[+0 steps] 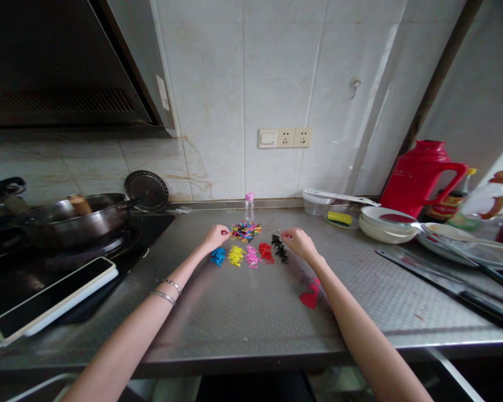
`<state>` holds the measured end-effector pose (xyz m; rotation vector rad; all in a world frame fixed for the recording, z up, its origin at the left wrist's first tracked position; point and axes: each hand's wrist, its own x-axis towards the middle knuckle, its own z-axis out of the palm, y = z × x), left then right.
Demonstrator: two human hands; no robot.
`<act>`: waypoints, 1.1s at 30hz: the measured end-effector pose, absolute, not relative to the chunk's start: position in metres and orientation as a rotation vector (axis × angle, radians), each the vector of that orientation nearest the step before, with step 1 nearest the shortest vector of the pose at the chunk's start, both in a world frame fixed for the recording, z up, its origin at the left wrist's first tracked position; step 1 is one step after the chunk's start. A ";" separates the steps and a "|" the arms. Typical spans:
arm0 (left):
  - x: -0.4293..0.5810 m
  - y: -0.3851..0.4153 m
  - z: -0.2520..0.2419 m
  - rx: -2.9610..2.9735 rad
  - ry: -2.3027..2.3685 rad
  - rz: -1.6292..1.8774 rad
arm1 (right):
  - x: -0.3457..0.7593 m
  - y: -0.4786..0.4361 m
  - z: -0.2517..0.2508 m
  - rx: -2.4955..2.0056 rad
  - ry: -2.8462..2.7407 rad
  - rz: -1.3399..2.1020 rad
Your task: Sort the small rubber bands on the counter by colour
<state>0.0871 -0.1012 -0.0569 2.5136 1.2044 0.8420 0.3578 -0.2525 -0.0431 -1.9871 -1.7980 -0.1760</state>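
Small bands lie on the metal counter: a mixed multicoloured pile at the back, and in front of it a row of blue, yellow, pink, red and black piles. My left hand hovers just left of the mixed pile, above the blue one, its fingers pinched together. To the right, my right hand is beside the black pile with thumb and forefinger closed. Whatever either hand holds is too small to make out.
Behind the mixed pile stands a small pink-capped bottle. A phone and a steel pan are at the left. On the right are a sponge, bowls, a knife and a red thermos.
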 end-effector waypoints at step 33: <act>0.045 -0.108 -0.066 1.943 1.173 0.970 | 0.341 -0.220 -0.034 -1.891 -2.058 -0.011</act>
